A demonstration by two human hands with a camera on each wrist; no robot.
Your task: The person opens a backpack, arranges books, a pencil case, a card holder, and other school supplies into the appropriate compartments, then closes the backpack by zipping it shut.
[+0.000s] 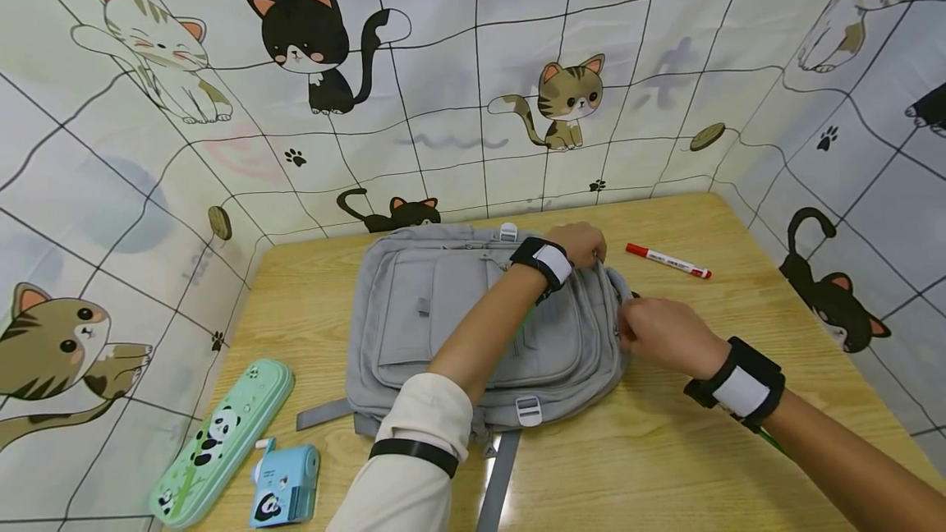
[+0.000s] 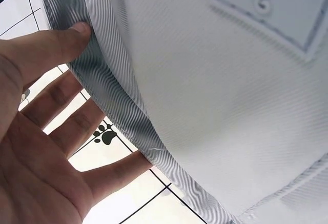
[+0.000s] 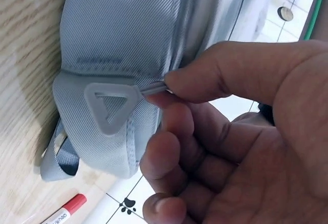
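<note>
A grey backpack lies flat on the wooden table, its front pockets facing up. My left hand grips the backpack's upper right edge. The left wrist view shows its thumb on the fabric trim and its fingers behind the edge. At the right end of the bag, my right hand pinches the cord of a zipper pull between thumb and forefinger. The pull ends in a grey triangular loop, which hangs out past the fingertips. Its other fingers are curled beside the bag.
A red-and-white marker lies right of the backpack. At the table's left front are a green panda pencil case and a blue pencil sharpener with a crank. Loose straps trail from the bag. Cat-print cloth walls surround the table.
</note>
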